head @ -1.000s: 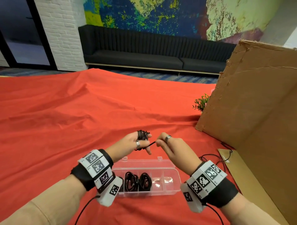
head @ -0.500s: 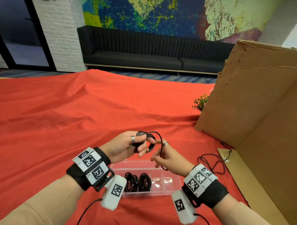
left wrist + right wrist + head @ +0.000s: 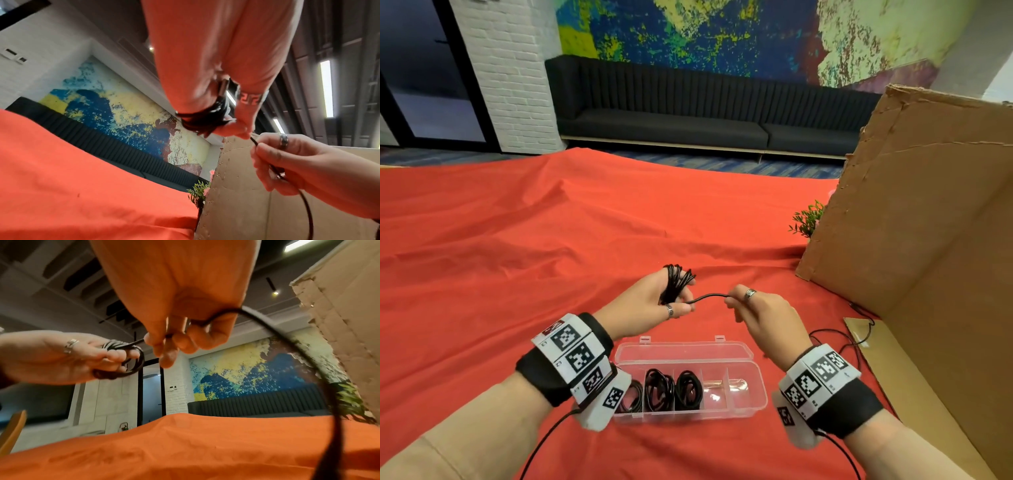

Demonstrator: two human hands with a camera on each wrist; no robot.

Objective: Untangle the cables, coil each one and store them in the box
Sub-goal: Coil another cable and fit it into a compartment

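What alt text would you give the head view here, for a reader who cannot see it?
A person's left hand holds a black cable coiled around its fingers, while the right hand pinches the cable's free end. Below them, on a red cloth, an open clear box holds coiled cables.

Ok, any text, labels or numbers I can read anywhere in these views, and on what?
No readable words, brands or numbers.
Left wrist band: square black-and-white code tags, with tiny print beside them too small to read.
Right wrist band: the same tags, print too small.
Clear box: no label seen.
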